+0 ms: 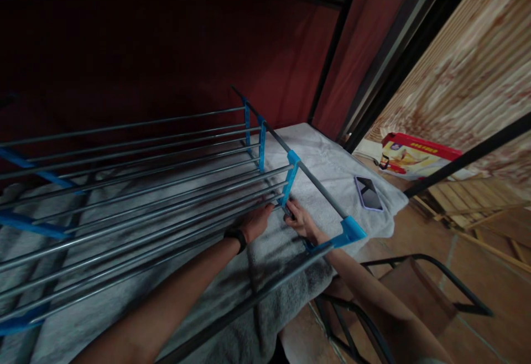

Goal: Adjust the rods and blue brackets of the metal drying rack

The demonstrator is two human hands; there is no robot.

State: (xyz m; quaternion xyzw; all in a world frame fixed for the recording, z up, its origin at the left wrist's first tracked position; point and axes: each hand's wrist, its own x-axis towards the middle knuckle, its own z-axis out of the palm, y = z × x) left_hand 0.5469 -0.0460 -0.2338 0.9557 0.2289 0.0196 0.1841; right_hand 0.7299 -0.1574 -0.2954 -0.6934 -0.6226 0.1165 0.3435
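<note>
A rack of grey metal rods joined by blue plastic brackets, like a drying rack [157, 203], lies over a pale cloth-covered surface. My left hand [257, 222], with a dark band at the wrist, is closed around the end of a lower rod. Beside it my right hand [301, 222] pinches at the foot of a blue bracket [290, 182], where it meets a lower bar; the exact contact is partly hidden by the fingers. A blue corner piece [352, 231] sits above my right forearm, joining two outer tubes.
A phone [368, 193] lies on the grey-white cloth [323, 151] to the right. Beyond the edge are a red and yellow box [418, 156], wooden slatted pieces [477, 201] and a dark-framed chair [418, 286] on the tiled floor. A red wall [166, 48] stands behind.
</note>
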